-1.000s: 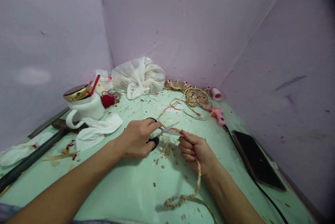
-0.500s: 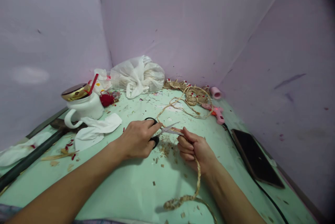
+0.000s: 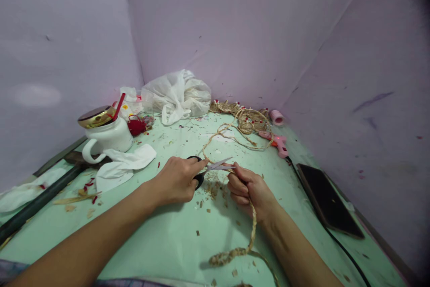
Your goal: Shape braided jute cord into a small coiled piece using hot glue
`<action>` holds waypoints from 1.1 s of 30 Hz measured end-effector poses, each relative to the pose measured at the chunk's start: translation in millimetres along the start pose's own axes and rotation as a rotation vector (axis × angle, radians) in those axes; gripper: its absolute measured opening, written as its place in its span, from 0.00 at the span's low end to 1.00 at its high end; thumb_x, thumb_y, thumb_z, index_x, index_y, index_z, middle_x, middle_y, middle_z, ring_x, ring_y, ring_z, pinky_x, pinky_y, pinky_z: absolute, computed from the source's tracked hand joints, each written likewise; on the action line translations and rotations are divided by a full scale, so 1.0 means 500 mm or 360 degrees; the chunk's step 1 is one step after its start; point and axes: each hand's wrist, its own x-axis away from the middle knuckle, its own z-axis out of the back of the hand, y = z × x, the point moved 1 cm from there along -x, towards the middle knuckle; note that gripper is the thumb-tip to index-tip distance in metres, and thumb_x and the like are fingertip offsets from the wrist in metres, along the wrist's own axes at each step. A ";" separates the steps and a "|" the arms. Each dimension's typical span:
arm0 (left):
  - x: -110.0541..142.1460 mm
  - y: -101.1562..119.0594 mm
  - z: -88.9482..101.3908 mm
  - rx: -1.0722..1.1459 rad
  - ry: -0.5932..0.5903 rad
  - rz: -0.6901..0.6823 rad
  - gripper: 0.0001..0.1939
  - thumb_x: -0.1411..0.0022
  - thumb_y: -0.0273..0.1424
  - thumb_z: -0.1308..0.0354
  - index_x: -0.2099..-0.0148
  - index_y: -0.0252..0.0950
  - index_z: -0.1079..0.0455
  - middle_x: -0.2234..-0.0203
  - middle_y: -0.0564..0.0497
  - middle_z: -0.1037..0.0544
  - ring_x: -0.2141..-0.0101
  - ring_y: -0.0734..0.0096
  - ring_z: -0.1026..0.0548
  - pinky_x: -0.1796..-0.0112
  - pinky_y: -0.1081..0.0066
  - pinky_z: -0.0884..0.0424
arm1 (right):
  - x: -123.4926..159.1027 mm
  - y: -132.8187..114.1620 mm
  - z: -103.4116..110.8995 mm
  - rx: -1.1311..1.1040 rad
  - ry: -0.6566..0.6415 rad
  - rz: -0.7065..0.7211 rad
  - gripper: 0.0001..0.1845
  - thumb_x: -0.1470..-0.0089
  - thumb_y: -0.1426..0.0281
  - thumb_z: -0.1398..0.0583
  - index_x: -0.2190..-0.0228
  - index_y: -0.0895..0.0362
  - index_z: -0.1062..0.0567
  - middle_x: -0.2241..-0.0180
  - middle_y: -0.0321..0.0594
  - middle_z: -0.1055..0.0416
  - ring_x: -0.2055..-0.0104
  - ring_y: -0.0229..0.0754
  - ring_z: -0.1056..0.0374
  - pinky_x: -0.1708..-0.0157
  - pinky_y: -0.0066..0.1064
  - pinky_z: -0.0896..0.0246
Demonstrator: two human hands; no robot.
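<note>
My left hand [image 3: 178,178] grips black-handled scissors [image 3: 217,166], its fingers in the handle loops. The blades point right, slightly parted, and their tips reach my right hand's fingertips. Closed around a braided straw cord [image 3: 252,229], my right hand [image 3: 250,188] has thumb and forefinger pinched beside the blades. One part of the cord hangs below that hand to a thick, frayed end [image 3: 223,258] near the front edge. Another stretch runs from the blades to loose loops [image 3: 220,132] farther back. Small cut scraps [image 3: 212,188] lie beneath the scissors.
Braided pieces with red and white pins [image 3: 251,122] lie at the back, beside a pink glue gun [image 3: 277,143] and a pink roll [image 3: 277,117]. A phone [image 3: 329,199] rests right. Left are a white mug [image 3: 112,137], a hammer [image 3: 43,202] and tissue [image 3: 124,168]; behind, a plastic bag [image 3: 178,96].
The scissor blades have closed slightly, and their tips have shifted a little right along the cord. Both hands stay in nearly the same place.
</note>
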 end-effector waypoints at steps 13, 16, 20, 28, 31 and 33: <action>-0.015 -0.049 0.016 0.0302 0.0392 0.0816 0.17 0.48 0.29 0.51 0.56 0.42 0.30 0.70 0.53 0.23 0.70 0.66 0.27 0.71 0.72 0.35 | 0.000 -0.008 0.006 -0.0173 -0.0058 -0.0058 0.09 0.52 0.68 0.38 0.69 0.62 0.25 0.91 0.22 0.56 0.86 0.28 0.70 0.93 0.16 0.67; -0.015 -0.072 0.020 0.0000 0.0251 0.1049 0.15 0.48 0.31 0.51 0.58 0.42 0.30 0.71 0.49 0.22 0.70 0.59 0.26 0.75 0.69 0.38 | -0.001 -0.008 0.005 -0.0192 -0.0067 -0.0049 0.09 0.53 0.68 0.37 0.70 0.61 0.25 0.91 0.22 0.57 0.86 0.27 0.70 0.93 0.16 0.67; -0.011 -0.091 0.021 -0.0342 0.0030 0.1149 0.15 0.48 0.32 0.52 0.59 0.38 0.30 0.72 0.44 0.23 0.71 0.56 0.26 0.77 0.69 0.40 | 0.000 -0.006 0.002 -0.0175 -0.0060 -0.0059 0.11 0.54 0.67 0.36 0.68 0.61 0.24 0.91 0.22 0.57 0.87 0.27 0.69 0.92 0.16 0.66; -0.010 -0.097 0.025 -0.0366 -0.0108 0.1179 0.13 0.47 0.31 0.53 0.60 0.37 0.31 0.70 0.43 0.23 0.69 0.56 0.25 0.75 0.69 0.39 | -0.001 0.001 -0.001 -0.0190 0.0040 -0.0098 0.11 0.55 0.67 0.36 0.69 0.61 0.23 0.91 0.23 0.57 0.87 0.27 0.69 0.93 0.17 0.67; -0.010 -0.098 0.029 -0.0247 -0.0113 0.1128 0.14 0.45 0.32 0.52 0.58 0.37 0.31 0.68 0.43 0.24 0.67 0.57 0.26 0.73 0.68 0.37 | -0.002 0.009 0.002 -0.0221 0.0026 -0.0108 0.13 0.54 0.65 0.36 0.67 0.61 0.22 0.91 0.23 0.57 0.88 0.26 0.69 0.93 0.17 0.67; -0.009 -0.100 0.032 -0.0145 -0.0128 0.1103 0.14 0.44 0.31 0.52 0.57 0.36 0.31 0.66 0.42 0.25 0.67 0.58 0.26 0.72 0.67 0.35 | -0.004 0.017 0.006 -0.0256 -0.0014 -0.0114 0.13 0.53 0.64 0.37 0.66 0.61 0.22 0.91 0.23 0.58 0.89 0.26 0.69 0.93 0.16 0.66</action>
